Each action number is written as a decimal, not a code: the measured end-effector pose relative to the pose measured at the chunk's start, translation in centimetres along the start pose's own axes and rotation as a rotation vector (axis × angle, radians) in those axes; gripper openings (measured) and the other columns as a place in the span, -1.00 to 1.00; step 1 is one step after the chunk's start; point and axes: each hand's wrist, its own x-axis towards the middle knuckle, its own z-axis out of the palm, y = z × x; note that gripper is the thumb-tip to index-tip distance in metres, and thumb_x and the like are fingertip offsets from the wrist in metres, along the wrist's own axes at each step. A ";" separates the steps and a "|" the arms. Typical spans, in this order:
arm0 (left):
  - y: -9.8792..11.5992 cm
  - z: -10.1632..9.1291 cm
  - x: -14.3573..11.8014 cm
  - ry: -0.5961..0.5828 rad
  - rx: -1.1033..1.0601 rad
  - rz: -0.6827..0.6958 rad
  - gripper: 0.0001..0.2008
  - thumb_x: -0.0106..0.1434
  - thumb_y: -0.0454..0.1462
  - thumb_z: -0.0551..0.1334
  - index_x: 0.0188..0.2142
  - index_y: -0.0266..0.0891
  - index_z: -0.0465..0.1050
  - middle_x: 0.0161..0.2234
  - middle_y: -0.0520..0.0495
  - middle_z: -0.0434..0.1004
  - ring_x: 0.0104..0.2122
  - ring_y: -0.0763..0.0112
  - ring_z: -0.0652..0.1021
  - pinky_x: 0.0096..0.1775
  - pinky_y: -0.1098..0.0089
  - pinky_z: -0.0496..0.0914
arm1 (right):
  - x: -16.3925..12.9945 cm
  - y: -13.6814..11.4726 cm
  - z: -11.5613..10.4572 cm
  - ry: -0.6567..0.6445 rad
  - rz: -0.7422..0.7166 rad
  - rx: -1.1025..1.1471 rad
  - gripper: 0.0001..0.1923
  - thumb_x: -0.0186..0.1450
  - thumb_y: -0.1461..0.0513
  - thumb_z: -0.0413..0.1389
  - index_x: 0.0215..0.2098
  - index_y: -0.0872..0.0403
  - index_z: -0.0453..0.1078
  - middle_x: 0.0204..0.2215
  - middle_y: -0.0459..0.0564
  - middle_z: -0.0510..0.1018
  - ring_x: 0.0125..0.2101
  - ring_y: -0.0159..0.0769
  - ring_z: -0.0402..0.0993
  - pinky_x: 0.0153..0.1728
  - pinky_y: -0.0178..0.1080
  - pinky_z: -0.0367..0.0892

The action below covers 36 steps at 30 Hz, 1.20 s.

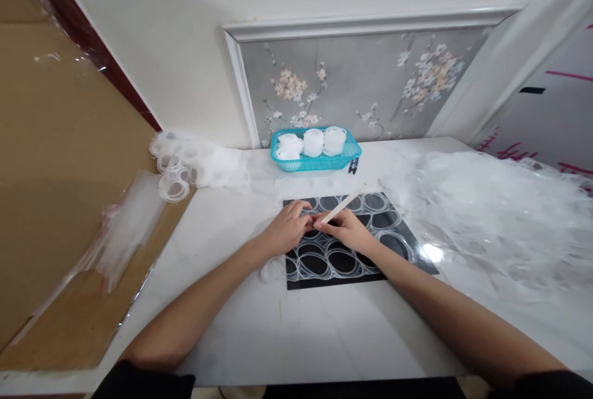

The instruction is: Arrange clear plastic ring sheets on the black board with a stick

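Stick (340,206), thin and pale, slanted from the pinched right hand (345,227) over a black, ring-patterned sheet (341,261) on the table (208,220), while the left hand (291,225) curled beside it, its hold, if any, impossible to tell

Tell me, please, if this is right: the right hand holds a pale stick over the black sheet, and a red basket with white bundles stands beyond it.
The basket is turquoise, not red, as the head view shows; the right hand does hold a pale stick over the black sheet, with the white bundles beyond.
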 end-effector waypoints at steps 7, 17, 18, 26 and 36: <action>1.2 -1.6 -0.4 0.049 0.061 -0.180 -0.84 0.32 -0.33 0.08 -0.14 -0.35 0.34 -0.11 -0.21 0.35 -0.10 0.22 0.41 -0.09 0.23 0.37 | 0.4 0.5 0.4 0.038 0.001 0.004 -0.62 0.18 -0.01 0.12 -0.39 0.16 0.51 -0.50 -0.02 0.56 -0.44 -0.33 0.47 -0.37 -0.31 0.37; 6.7 1.2 -6.1 -0.080 0.335 -0.028 -0.62 0.40 -0.27 -0.06 0.02 -0.51 0.34 0.05 -0.35 0.39 0.07 0.11 0.40 0.05 0.20 0.30 | -0.4 0.2 1.5 0.076 0.000 -0.148 -0.73 0.17 0.06 0.16 -0.39 0.10 0.54 -0.33 0.02 0.61 -0.23 -0.16 0.53 -0.15 -0.17 0.39; 6.6 1.4 -6.2 -0.072 0.332 -0.024 -0.61 0.41 -0.27 -0.09 0.03 -0.50 0.34 0.05 -0.35 0.39 0.08 0.12 0.40 0.05 0.20 0.30 | -0.4 0.3 1.6 0.084 -0.002 -0.169 -0.74 0.17 0.06 0.17 -0.40 0.10 0.54 -0.32 0.02 0.61 -0.21 -0.16 0.53 -0.15 -0.17 0.40; 6.6 1.3 -5.9 -0.051 0.339 -0.007 -0.59 0.41 -0.28 -0.11 0.03 -0.51 0.35 0.02 -0.36 0.42 0.08 0.13 0.40 0.06 0.18 0.29 | -0.5 0.5 1.7 0.082 -0.004 -0.194 -0.73 0.19 0.06 0.15 -0.38 0.09 0.53 -0.33 0.00 0.61 -0.23 -0.14 0.54 -0.15 -0.14 0.41; 6.6 1.3 -6.0 -0.046 0.322 -0.008 -0.60 0.40 -0.27 -0.08 0.02 -0.54 0.36 0.02 -0.35 0.43 0.06 0.15 0.41 0.08 0.22 0.26 | -1.4 1.0 2.3 0.086 -0.164 -0.406 -0.79 0.28 0.16 0.06 -0.33 0.05 0.52 -0.26 0.00 0.60 -0.14 -0.20 0.51 -0.07 -0.15 0.40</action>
